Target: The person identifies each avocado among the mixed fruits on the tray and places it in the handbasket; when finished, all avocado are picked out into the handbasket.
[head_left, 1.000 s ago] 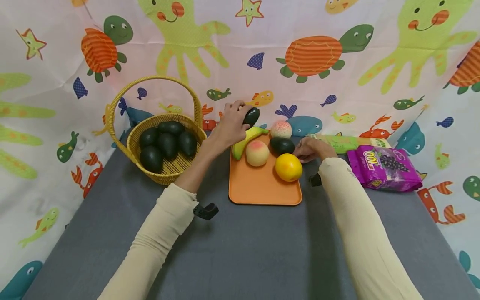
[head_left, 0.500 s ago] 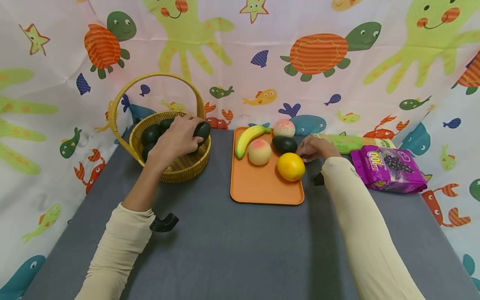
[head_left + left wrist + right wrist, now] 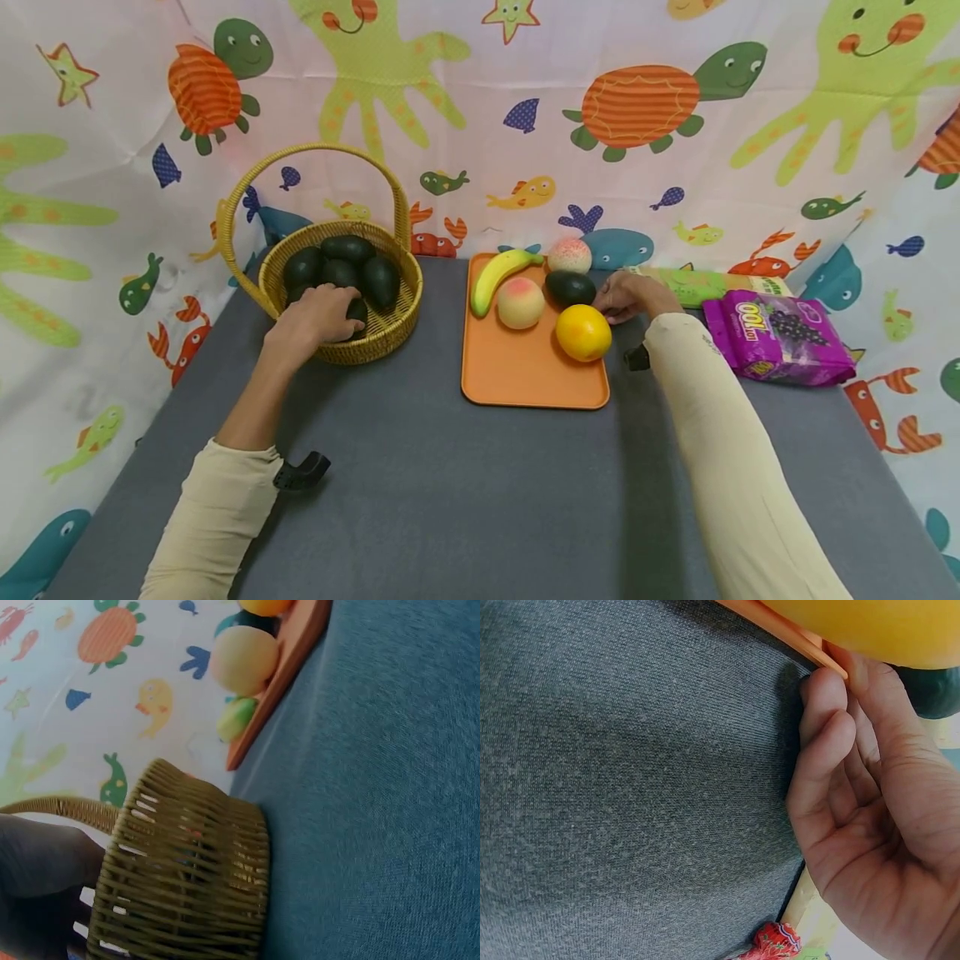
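My left hand (image 3: 318, 318) reaches into the yellow wicker basket (image 3: 375, 342) and holds a dark green avocado (image 3: 357, 315) low among several others, such as the avocado (image 3: 381, 282) at the right. In the left wrist view the basket wall (image 3: 187, 862) hides what the fingers hold. My right hand (image 3: 626, 297) pinches the rim of the orange tray (image 3: 532, 379) between thumb and fingers, plain in the right wrist view. On the tray lie a banana (image 3: 498, 275), a peach (image 3: 521, 303), a speckled peach (image 3: 569, 256), an avocado (image 3: 572, 288) and an orange (image 3: 583, 333).
A purple grape-print packet (image 3: 783, 337) lies right of my right hand, with a green packet (image 3: 690, 287) behind it. The basket's tall handle (image 3: 318, 148) arches over its opening. A printed cloth (image 3: 480, 108) stands behind the grey table (image 3: 487, 500).
My left hand has carried the avocado from above the banana leftward into the basket, then lower toward its front. The right hand stays at the tray rim.
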